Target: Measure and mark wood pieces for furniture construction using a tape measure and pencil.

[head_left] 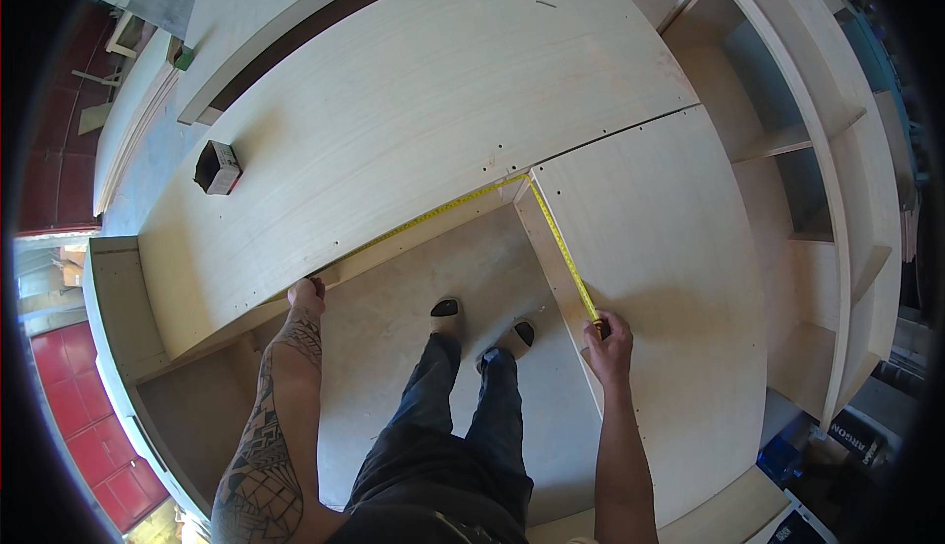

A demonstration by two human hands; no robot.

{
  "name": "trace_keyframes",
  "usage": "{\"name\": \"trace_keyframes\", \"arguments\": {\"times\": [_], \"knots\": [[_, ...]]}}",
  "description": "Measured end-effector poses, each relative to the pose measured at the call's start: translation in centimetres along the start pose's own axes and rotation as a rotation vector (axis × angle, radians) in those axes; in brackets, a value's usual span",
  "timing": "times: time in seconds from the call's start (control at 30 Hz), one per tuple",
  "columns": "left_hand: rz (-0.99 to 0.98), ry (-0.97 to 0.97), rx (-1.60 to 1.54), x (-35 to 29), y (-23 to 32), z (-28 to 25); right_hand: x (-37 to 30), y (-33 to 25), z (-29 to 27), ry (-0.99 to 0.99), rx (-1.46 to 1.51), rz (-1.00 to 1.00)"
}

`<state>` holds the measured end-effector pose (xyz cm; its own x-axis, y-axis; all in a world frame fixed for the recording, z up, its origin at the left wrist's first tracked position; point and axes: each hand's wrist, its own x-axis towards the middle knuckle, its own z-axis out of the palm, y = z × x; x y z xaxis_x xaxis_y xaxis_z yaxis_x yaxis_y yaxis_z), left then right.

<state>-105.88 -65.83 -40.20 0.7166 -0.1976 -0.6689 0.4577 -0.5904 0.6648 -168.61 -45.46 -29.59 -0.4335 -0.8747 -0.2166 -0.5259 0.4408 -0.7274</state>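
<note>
A yellow tape measure (563, 247) stretches along the inner edge of a pale plywood cabinet (443, 101). Its blade runs from near my left hand up to the inside corner, bends there, and comes down to my right hand. My right hand (610, 347) is closed around the dark tape case, at the edge of the right-hand panel (660, 229). My left hand (307, 295) is closed at the edge of the long panel, where the far end of the blade reaches; the fingertips are partly hidden.
A small open cardboard box (218, 168) sits on the long panel. Open shelving (832, 180) of the same plywood stands at the right. More panels (285, 12) lie at the far left. My feet are on the concrete floor (384, 367) inside the corner of the cabinet.
</note>
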Motion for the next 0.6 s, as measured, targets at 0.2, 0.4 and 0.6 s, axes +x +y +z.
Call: {"name": "trace_keyframes", "arguments": {"times": [0.2, 0.4, 0.6], "knots": [[-0.007, 0.015, 0.007, -1.0, 0.1, 0.3, 0.5, 1.0, -0.2, -0.065, 0.134, 0.124], [-0.01, 0.029, 0.005, -1.3, 0.5, 0.3, 0.9, 0.4, -0.3, -0.088, 0.082, 0.112], [-0.015, 0.013, -0.015, -1.6, 0.3, 0.3, 0.7, 0.4, -0.3, -0.081, 0.084, 0.105]]}}
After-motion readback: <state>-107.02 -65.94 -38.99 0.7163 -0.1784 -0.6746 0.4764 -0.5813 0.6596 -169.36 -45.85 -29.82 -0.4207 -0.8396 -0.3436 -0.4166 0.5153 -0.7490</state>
